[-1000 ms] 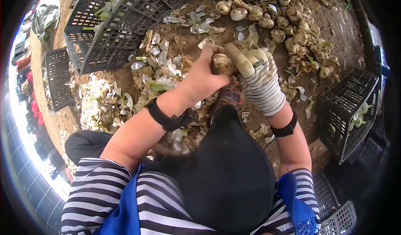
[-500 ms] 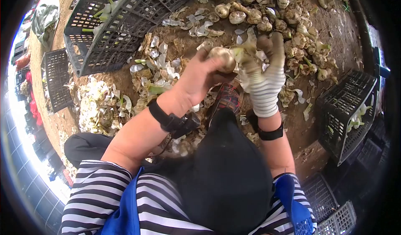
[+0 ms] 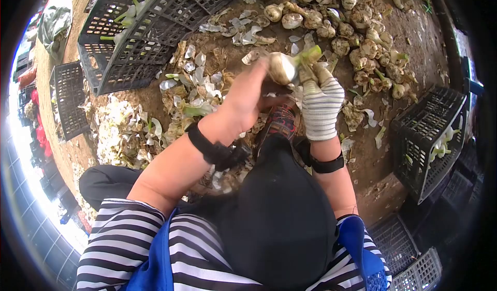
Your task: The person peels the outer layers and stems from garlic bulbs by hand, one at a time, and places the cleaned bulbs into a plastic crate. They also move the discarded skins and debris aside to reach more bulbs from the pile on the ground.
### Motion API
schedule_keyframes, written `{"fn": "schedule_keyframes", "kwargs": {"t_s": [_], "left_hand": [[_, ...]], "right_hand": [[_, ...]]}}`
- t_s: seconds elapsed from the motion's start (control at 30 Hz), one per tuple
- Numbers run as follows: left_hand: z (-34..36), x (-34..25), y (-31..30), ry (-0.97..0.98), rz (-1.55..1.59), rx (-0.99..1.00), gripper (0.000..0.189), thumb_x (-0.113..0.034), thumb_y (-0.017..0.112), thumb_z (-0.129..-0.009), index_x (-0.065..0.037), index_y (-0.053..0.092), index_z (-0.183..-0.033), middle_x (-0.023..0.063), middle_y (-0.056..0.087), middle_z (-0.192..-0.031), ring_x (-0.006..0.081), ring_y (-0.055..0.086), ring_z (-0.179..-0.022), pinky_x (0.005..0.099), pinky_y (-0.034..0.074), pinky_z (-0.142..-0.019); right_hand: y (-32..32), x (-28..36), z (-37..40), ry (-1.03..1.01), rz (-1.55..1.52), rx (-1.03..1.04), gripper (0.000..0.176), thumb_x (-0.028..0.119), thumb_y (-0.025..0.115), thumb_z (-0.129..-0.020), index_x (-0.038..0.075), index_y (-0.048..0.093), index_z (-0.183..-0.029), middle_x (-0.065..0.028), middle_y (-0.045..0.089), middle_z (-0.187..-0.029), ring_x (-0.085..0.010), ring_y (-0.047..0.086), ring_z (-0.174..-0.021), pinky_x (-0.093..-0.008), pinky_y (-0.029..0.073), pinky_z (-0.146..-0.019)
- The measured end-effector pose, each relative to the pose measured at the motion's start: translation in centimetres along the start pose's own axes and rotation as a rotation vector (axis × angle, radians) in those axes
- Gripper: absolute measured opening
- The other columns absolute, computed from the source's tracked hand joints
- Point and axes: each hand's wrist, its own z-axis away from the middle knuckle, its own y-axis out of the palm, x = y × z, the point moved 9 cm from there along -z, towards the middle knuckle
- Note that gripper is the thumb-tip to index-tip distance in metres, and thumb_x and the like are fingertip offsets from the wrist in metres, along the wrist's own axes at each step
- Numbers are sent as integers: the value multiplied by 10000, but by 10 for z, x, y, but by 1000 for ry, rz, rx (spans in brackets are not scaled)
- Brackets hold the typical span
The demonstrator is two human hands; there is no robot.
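Observation:
A garlic bulb (image 3: 282, 68) with a short green stem is up in front of me, its right side bare and white. My left hand (image 3: 242, 92), without a glove, is wrapped round the bulb's left side; the fingers are blurred and partly hidden. On my right hand (image 3: 322, 97) is a striped, soiled glove. Its fingers are curled in against the right side of the bulb, just below the stem, apparently pinching its outer skin. Beneath both hands lie a shoe (image 3: 279, 124) and peeled garlic skins (image 3: 199, 86).
A heap of unpeeled garlic (image 3: 362, 48) covers the ground ahead and to the right. At the upper left stands a black crate (image 3: 150, 37) holding garlic with stems. Another black crate (image 3: 429, 141) stands at the right. Piled skins (image 3: 121, 130) lie at the left.
My right hand has come down and slightly left, and its fingers have curled in at the bulb. The bulb now shows more white, and its green stem points up and right.

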Motion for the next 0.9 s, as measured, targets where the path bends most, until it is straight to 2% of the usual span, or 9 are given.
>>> {"fn": "schedule_keyframes", "kwargs": {"t_s": [0.1,0.2,0.37,0.43,0.63,0.7,0.73,0.8,0.9], "left_hand": [[19,-32,4,431,-466,-105,419,-239,586,-872,-16,455,-1201,113,553,-1114,227,569,-976,389,473,-857],[14,-25,4,222,-151,99,536,-100,671,-797,-16,400,-1251,94,542,-1143,194,537,-1036,335,436,-906],[12,-23,16,203,-196,235,554,-80,678,-786,-31,390,-1258,85,538,-1154,178,545,-1030,289,439,-896],[14,-22,15,132,-42,261,536,-42,665,-786,-34,398,-1251,85,544,-1138,186,550,-1030,295,453,-886],[20,-22,13,-39,380,448,534,15,609,-790,-36,378,-1269,94,537,-1156,204,533,-1067,331,433,-932],[21,-20,12,-25,374,377,570,37,618,-769,-39,370,-1276,84,531,-1155,203,522,-1076,331,410,-950],[19,-23,8,65,226,296,580,48,623,-754,-41,375,-1271,78,530,-1150,199,522,-1071,326,404,-952],[17,-31,5,208,-1,228,592,61,645,-729,-42,391,-1253,66,525,-1139,166,517,-1050,305,408,-932],[23,-45,15,468,-618,203,590,55,653,-725,-40,395,-1247,63,525,-1141,141,512,-1039,292,426,-910]], "right_hand": [[-9,26,3,-162,187,-51,191,115,569,-864,-47,628,-947,-65,638,-735,-99,574,-629,-237,461,-578],[3,14,8,397,-615,156,198,128,548,-876,-49,614,-934,-26,619,-774,-65,549,-634,-210,447,-582],[14,1,3,357,-482,321,174,137,559,-868,-23,620,-904,-23,608,-738,-61,522,-616,-204,428,-551],[-21,2,-27,31,37,33,172,154,580,-850,-9,627,-880,-40,613,-712,-64,516,-596,-219,429,-525],[-42,9,-44,-123,765,-159,180,118,585,-827,10,637,-962,-111,654,-752,-180,584,-621,-286,475,-608],[-13,71,-18,-803,1372,-307,201,125,622,-799,32,653,-975,-111,654,-760,-200,598,-674,-301,476,-671],[-11,77,-13,-804,1371,-306,201,125,622,-799,32,653,-975,-111,654,-760,-200,598,-674,-301,476,-671],[-11,82,-3,-663,560,18,245,194,682,-730,33,664,-914,-148,637,-705,-264,624,-606,-323,501,-603],[12,71,13,-299,450,231,219,187,715,-702,19,666,-834,-150,630,-674,-248,624,-588,-302,492,-569]]}}
